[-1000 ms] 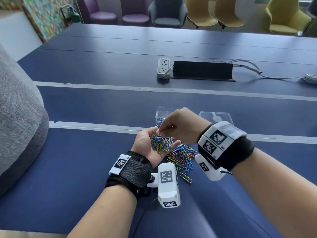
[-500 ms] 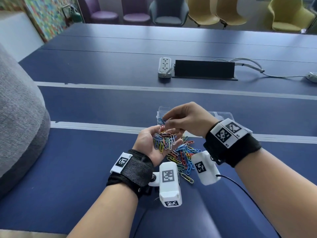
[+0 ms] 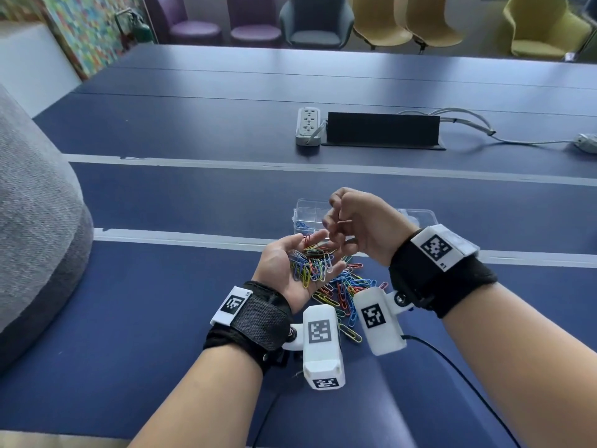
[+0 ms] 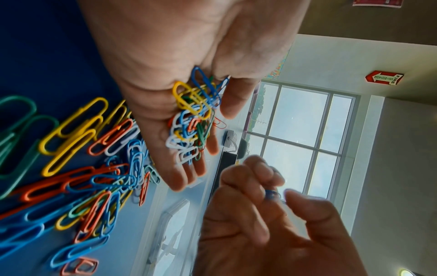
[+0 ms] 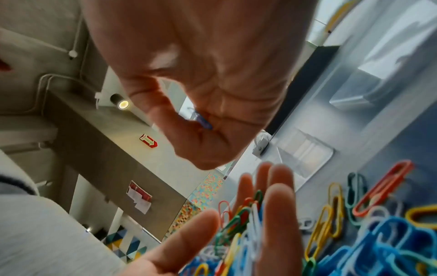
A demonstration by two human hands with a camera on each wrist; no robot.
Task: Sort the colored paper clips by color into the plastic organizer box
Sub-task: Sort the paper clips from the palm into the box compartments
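Right hand [image 3: 361,227] pinched a blue paper clip [image 4: 272,195] with curled fingers, above the clear organizer box [image 3: 307,211]. Left hand [image 3: 300,270] lay palm up, fingers relaxed, cradling mixed clips [image 3: 311,265]. More clips [image 3: 345,292] heaped on the blue table [image 3: 161,302]. Blue colour visible only from wrist views.

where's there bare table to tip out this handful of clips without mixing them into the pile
Bare blue table lies to the left of the left hand, reaching toward the grey cushion. Another bare strip runs between the organizer box and the power strip. It is crowded under and between both hands, where the loose pile spreads.
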